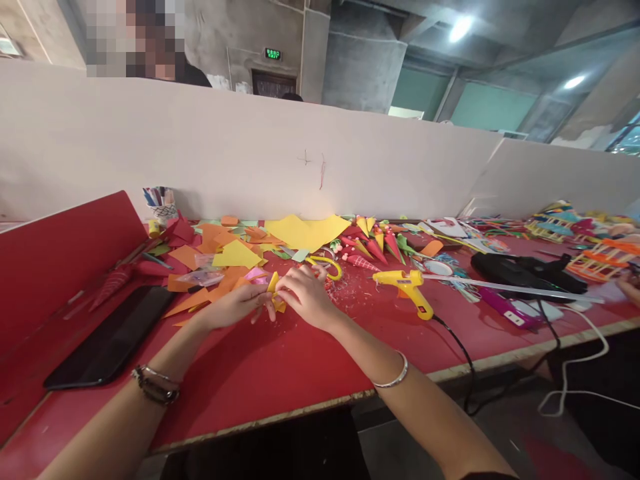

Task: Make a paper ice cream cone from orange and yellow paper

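Observation:
Both my hands meet over the middle of the red table (240, 387). A small piece of yellow paper (273, 283) is pinched between the fingers of my left hand (240, 303). My right hand (307, 297) is closed on the same piece from the other side, its fingertips partly covering it. Yellow-handled scissors (334, 268) lie just behind my right hand. Orange paper scraps (200, 300) and a yellow sheet (240, 255) spread out beyond my left hand. To the right of my right hand rests a yellow glue gun (407, 288), with a long clear glue stick at its back.
A black phone (113, 333) lies at the left beside a red panel (75, 260). A pen cup (163, 208) stands by the white partition (225, 147). Small paper cones (375, 248) are heaped at the back. A black pouch (525, 272) and a purple box (507, 308) sit right.

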A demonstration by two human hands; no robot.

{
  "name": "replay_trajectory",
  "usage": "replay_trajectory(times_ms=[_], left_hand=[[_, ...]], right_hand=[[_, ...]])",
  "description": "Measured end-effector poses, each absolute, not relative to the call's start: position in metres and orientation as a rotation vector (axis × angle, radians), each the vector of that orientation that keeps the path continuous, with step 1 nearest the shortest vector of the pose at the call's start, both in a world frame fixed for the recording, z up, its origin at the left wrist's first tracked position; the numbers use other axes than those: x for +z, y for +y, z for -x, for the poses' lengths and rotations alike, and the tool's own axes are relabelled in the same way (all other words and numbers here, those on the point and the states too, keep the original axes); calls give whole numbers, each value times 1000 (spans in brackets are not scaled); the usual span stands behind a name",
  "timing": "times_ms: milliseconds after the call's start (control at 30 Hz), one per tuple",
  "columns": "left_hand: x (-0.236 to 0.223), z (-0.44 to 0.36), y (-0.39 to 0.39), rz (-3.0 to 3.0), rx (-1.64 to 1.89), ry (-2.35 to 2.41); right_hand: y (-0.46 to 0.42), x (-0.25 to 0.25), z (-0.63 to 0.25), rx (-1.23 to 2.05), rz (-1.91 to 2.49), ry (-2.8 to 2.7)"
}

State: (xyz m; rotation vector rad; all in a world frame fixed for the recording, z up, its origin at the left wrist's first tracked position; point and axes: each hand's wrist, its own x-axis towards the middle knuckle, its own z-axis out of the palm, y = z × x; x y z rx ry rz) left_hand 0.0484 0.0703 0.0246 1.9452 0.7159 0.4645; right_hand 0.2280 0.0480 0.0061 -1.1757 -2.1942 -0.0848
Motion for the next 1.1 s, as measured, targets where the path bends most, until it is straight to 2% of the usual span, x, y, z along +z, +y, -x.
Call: replay_trajectory(times_ms=[367,600,833,1000,1100], left_hand=[[27,-48,71,-1836,485,752],[12,-51,74,-1778,554,724],[6,-56,74,-2192,606,845],[8,-58,74,-2206,774,1024],[9,-60,74,-2251,757,1055]], right_hand=[[58,1,-237,-193,990,-2302],[61,2,-239,-227,993,-2294],[63,-4,-242,-28,980,-2286],[62,-6,-241,84,997,-2249],[61,-5,-241,126,1028,-2179]])
